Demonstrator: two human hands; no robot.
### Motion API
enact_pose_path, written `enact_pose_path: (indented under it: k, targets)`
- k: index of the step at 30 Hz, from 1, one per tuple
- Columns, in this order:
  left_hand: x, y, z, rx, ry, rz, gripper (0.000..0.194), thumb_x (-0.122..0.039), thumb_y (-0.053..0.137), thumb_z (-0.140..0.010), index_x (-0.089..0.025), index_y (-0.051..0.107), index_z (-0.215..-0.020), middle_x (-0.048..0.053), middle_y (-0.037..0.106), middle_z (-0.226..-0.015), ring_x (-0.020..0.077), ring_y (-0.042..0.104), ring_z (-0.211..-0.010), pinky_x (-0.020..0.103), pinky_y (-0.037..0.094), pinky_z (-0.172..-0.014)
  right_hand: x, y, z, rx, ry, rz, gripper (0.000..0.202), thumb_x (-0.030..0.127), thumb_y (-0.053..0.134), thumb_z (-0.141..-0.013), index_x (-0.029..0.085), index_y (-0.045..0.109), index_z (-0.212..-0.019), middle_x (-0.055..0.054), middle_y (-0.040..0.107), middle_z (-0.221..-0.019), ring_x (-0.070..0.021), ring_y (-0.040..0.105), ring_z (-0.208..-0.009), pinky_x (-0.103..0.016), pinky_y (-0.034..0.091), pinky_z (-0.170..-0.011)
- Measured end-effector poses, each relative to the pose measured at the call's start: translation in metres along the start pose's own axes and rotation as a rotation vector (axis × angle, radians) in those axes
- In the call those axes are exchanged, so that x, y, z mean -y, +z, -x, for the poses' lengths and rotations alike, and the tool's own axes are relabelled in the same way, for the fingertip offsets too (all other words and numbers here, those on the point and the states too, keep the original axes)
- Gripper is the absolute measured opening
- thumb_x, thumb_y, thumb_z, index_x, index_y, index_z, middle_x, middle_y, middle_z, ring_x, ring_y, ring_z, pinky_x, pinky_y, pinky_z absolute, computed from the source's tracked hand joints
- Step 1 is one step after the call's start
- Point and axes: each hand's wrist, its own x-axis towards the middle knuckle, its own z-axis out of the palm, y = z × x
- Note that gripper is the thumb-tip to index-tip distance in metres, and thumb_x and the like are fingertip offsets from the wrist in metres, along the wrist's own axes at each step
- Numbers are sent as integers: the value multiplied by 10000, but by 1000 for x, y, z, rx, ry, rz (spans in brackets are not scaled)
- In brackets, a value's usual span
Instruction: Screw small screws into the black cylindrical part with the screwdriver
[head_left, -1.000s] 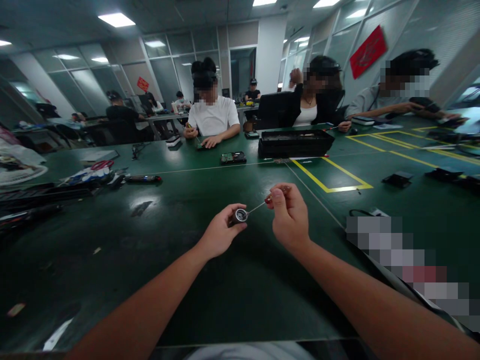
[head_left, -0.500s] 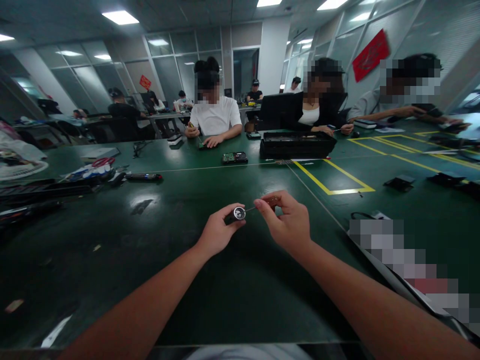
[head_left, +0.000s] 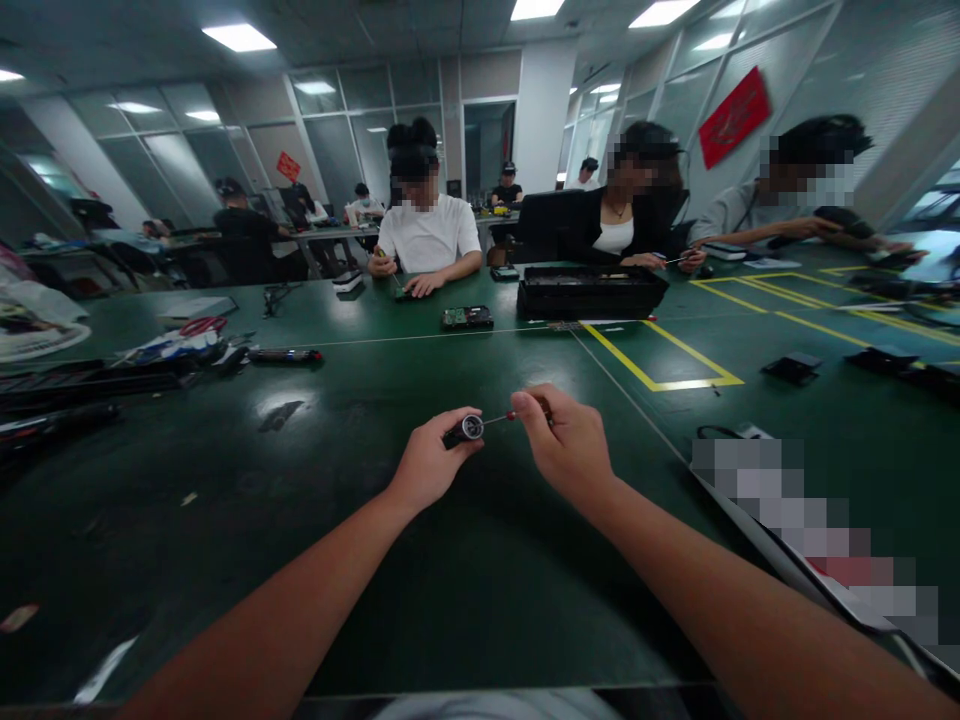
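My left hand (head_left: 433, 462) is closed round a small dark cylinder (head_left: 471, 428) whose round, silvery open end faces me. In my right hand (head_left: 570, 440) is a thin screwdriver (head_left: 498, 418), pinched near the reddish end of its handle. Its metal shaft points left, and the tip meets the cylinder's open end or lies just inside it; which of the two is too small to tell. Both hands are above the green table (head_left: 480, 590), near its middle.
A circuit board (head_left: 466, 317) and a long black casing (head_left: 592, 293) lie beyond my hands. Tools and cables (head_left: 202, 340) are at the left. A pixelated sheet (head_left: 795, 520) lies at the right. Several people sit across the table.
My right hand has turned slightly, and more of the screwdriver's reddish end shows. The cylinder has tilted a little and sits slightly further left in view. The whole view has shifted slightly.
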Motion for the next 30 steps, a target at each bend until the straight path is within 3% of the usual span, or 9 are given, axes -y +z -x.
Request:
enact_pose_path:
  k: [8,11,15,20,22,27,30]
  targets:
    - [3,0,-1,-6,-22,30,388,-182,728,-828,-250,706,-1210,50,694,-1248,256,618,-1201,440,439,-1092,-1,2,2,40,-33,-5,213,249,446,-975,207,619,-1092,-31,702,-798,-177,623,-640,-305,413,-599]
    - [2,-1,-2,-17,-31,30,398,-166,722,-827,-244,703,-1217,52,695,-1245,251,625,-1188,435,443,-1088,-2,0,0,48,-22,-12,210,236,439,-965,210,634,-1038,-28,694,-789,-187,632,-672,-309,416,-619]
    - [3,-1,-2,-13,-16,15,394,-178,728,-828,-247,705,-1215,55,697,-1243,252,623,-1194,441,438,-1094,-3,1,-2,64,38,16,269,370,440,-1005,234,649,-904,-3,664,-674,-178,607,-584,-303,376,-568]
    - [4,-1,-2,-13,-18,3,382,-174,733,-818,-250,715,-1191,52,704,-1222,257,629,-1182,442,444,-1086,-6,5,1,66,48,-113,225,275,447,-980,228,532,-1183,3,654,-768,-175,604,-626,-316,426,-624]
    - [3,-1,-2,-19,-36,5,389,-183,730,-824,-248,709,-1207,53,700,-1235,258,623,-1190,445,437,-1092,-9,7,2,35,55,-207,226,245,466,-957,225,487,-1182,1,633,-808,-184,620,-703,-329,460,-674]
    - [-1,-3,-1,-30,-2,-19,393,-194,727,-836,-251,701,-1224,55,691,-1253,252,610,-1203,439,418,-1098,-16,15,-2,-35,216,-440,182,382,581,-929,223,566,-1016,-30,664,-863,-194,646,-792,-357,508,-744]
    - [-2,-4,-1,-33,103,-97,387,-198,713,-856,-283,697,-1233,47,690,-1242,244,606,-1181,434,424,-1068,-24,19,-8,-114,417,-687,280,487,569,-919,209,597,-900,-11,628,-759,-169,612,-672,-347,529,-678]
